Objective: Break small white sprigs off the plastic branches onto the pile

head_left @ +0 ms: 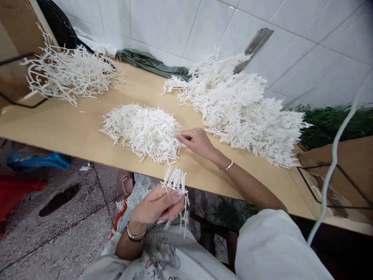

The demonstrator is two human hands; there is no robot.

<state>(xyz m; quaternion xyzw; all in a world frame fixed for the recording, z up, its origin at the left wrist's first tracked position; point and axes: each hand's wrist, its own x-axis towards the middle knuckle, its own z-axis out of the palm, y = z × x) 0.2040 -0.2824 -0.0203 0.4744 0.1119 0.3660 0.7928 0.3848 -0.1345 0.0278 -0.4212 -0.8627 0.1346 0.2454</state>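
My left hand (163, 204) is closed around a small bunch of white branched sprigs (176, 178), which look like plastic. Their tips stick up above the thumb, and a few strands hang below the fingers. At the right edge of the middle pile of short white sprigs (142, 130), my right hand (198, 142) pinches with thumb and forefinger. Its fingertips touch the pile and seem to grip a sprig there, though the piece itself is mostly lost among the others.
A larger heap of white sprigs (239, 109) lies right on the table (87, 128), against the tiled wall. Longer white branches (70, 74) are piled at left. Dark green cloth (151, 62) lies along the wall. A white cable (335, 155) hangs at right beside a cardboard box (346, 167).
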